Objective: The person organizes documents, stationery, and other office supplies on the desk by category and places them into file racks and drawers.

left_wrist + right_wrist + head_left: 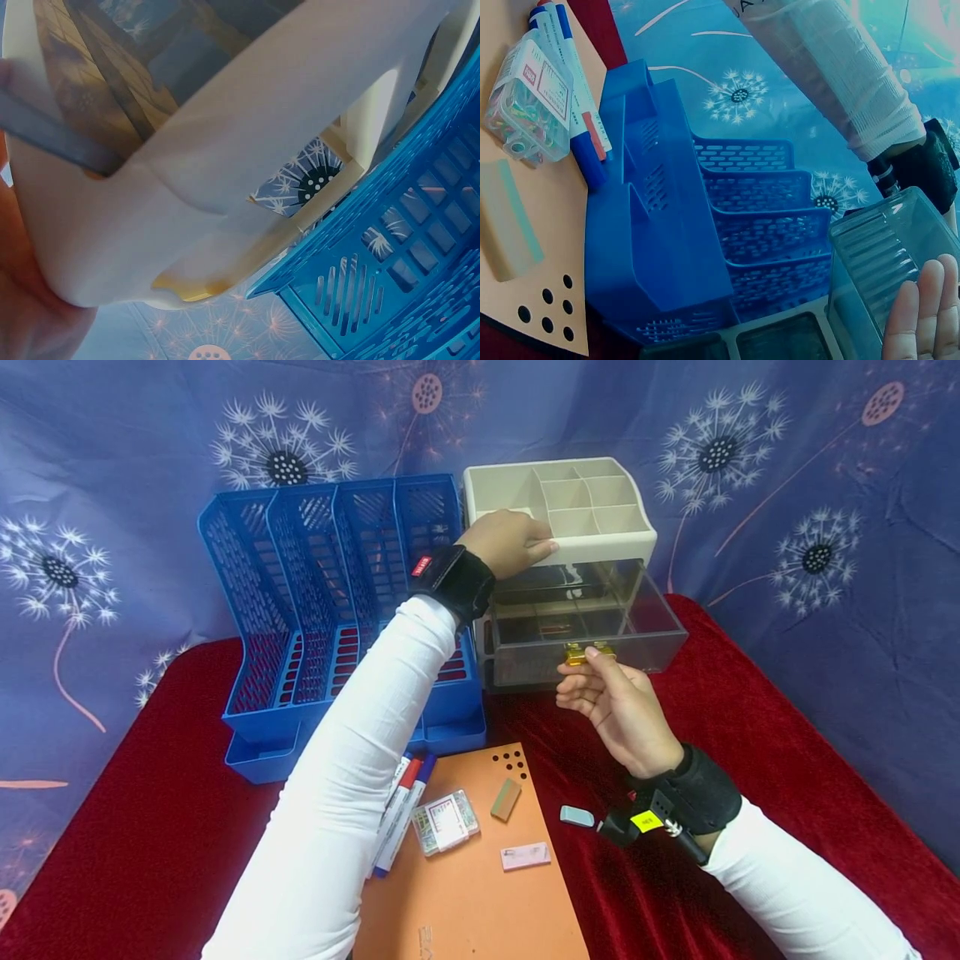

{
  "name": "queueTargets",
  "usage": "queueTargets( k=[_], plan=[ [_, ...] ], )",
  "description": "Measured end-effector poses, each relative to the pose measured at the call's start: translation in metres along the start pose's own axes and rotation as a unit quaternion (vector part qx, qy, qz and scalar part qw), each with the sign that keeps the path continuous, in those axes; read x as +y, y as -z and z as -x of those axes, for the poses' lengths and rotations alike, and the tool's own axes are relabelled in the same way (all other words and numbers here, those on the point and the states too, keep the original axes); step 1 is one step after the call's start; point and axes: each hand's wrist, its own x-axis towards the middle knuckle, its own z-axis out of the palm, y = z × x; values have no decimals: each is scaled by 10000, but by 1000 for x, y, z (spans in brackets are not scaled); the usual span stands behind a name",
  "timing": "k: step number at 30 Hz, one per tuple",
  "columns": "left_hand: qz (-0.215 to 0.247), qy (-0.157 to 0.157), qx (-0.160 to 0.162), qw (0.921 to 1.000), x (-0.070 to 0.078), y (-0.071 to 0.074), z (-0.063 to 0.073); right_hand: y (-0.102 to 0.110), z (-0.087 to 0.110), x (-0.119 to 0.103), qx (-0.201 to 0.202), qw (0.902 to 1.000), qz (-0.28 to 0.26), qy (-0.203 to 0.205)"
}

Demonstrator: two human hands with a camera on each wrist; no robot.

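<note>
A white desk organizer (600, 545) with small top compartments stands at the back. My left hand (510, 543) grips its upper front rim at the left, fingers bent over the edge. Below, a clear smoky drawer (637, 652) sticks out toward me. My right hand (622, 710) pinches the drawer's gold handle (576, 655) with thumb on top and fingers underneath. In the left wrist view, part of the left hand (37, 300) lies against the white shell. The right wrist view shows straight fingertips (928, 315) in front of the clear drawer (892, 247); the handle is hidden there.
A blue file rack (337, 610) stands left of the organizer. On an orange board (480, 910) lie markers (405, 814), a clip box (446, 822), a green-tan eraser (506, 799) and a pink-white piece (525, 857). A light-blue item (577, 816) lies on the red cloth (750, 718).
</note>
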Motion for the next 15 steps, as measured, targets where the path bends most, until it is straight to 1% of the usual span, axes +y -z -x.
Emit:
queueTargets(
  k=[5, 8, 12, 15],
  plan=[
    [-6, -10, -1, 10000, -1, 0, 1, 1, -1, 0, -111, 9999, 14, -63],
    [-9, -20, 9, 10000, -1, 0, 1, 2, 0, -1, -169, 9997, 157, -100],
    [39, -12, -12, 10000, 0, 1, 1, 6, 3, 0, -299, 9968, 727, -159],
    [70, 28, -48, 10000, 0, 2, 2, 8, 7, 1, -455, 9898, 1328, -223]
  ],
)
